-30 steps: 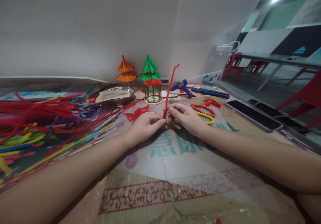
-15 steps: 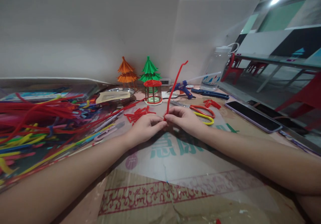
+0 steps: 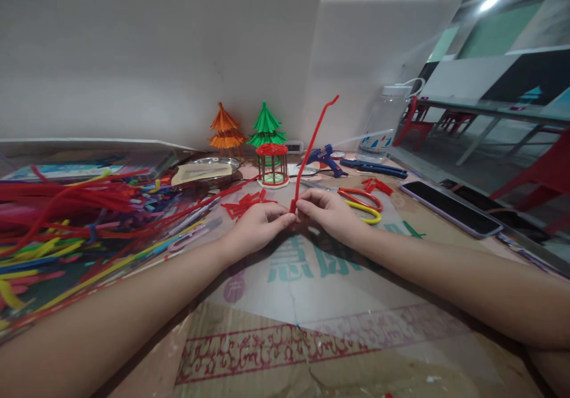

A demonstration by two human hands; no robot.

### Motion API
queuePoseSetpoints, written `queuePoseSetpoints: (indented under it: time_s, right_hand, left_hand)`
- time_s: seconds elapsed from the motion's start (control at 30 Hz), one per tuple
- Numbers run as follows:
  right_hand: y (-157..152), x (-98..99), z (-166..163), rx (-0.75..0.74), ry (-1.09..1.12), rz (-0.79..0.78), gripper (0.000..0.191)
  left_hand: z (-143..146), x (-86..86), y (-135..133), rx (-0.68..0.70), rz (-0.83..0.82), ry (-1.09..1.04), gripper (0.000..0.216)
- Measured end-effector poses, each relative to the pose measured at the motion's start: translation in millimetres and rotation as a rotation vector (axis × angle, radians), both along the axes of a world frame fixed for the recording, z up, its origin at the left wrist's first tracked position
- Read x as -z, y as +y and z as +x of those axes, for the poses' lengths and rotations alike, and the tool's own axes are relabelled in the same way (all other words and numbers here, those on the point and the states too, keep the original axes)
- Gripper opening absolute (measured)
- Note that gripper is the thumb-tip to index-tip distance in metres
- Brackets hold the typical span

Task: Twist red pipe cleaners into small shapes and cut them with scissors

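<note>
A red pipe cleaner (image 3: pixel 309 148) rises from between my hands, its top end bent over to the right. My left hand (image 3: pixel 262 226) pinches its lower end between thumb and finger. Close against it, my right hand (image 3: pixel 324 211) grips the same piece with closed fingers; the bottom of the pipe cleaner is partly hidden there. Just beyond lie several short cut red pieces (image 3: pixel 249 203). Behind them stands a small round frame (image 3: pixel 273 166) with a red top ring, thin posts and a pale base.
Orange (image 3: pixel 224 128) and green (image 3: pixel 266 125) tiered pagoda models stand at the back. Scissors (image 3: pixel 363 205), a blue glue gun (image 3: pixel 328 160), pliers (image 3: pixel 374 168), a phone (image 3: pixel 450 209) and a water bottle (image 3: pixel 383 122) are to the right. Colourful pipe cleaners (image 3: pixel 66 208) crowd the left.
The pipe cleaner's upper end has shifted slightly up and to the right. Both hands keep nearly the same place and hold.
</note>
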State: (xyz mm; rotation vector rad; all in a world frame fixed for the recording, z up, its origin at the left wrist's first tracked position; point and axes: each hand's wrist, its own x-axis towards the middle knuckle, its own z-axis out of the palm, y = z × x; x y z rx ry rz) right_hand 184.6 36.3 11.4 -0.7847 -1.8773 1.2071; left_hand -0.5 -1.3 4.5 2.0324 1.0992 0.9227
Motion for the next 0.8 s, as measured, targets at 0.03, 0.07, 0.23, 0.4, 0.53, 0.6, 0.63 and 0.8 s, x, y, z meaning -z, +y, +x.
queuePoseSetpoints:
  time_s: [0.03, 0.07, 0.23, 0.4, 0.53, 0.6, 0.63, 0.8]
  right_hand:
    - [-0.1, -0.3, 0.0, -0.004, 0.015, 0.000, 0.022]
    - [-0.1, -0.3, 0.0, -0.009, 0.027, -0.002, 0.022]
    - [1.6, 1.3, 0.5, -0.025, 0.027, -0.013, 0.024]
    - [-0.1, 0.4, -0.8, 0.002, -0.012, -0.069, 0.020]
    - [-2.3, -1.0, -1.4, 0.038, -0.068, -0.069, 0.020]
    - [-2.8, -1.2, -1.1, 0.035, -0.102, -0.042, 0.021]
    - [-2.9, -1.3, -0.8, 0.032, -0.118, -0.031, 0.022]
    - [-1.4, -2.0, 0.1, 0.042, -0.104, -0.007, 0.022]
  left_hand:
    - [0.1, -0.4, -0.2, -0.006, -0.010, -0.006, 0.033]
    - [0.2, -0.7, -0.5, -0.010, -0.018, -0.013, 0.033]
    - [0.3, -1.1, -0.8, -0.006, 0.004, -0.011, 0.033]
    - [0.1, -1.0, -0.4, -0.001, 0.001, 0.013, 0.031]
    - [0.1, -1.7, -1.0, 0.007, 0.027, 0.053, 0.030]
    - [0.2, -1.8, -1.5, 0.004, 0.041, 0.066, 0.029]
    - [0.3, -1.7, -1.6, 0.001, 0.046, 0.071, 0.029]
    - [0.7, 1.3, 0.5, 0.015, -0.030, -0.036, 0.031]
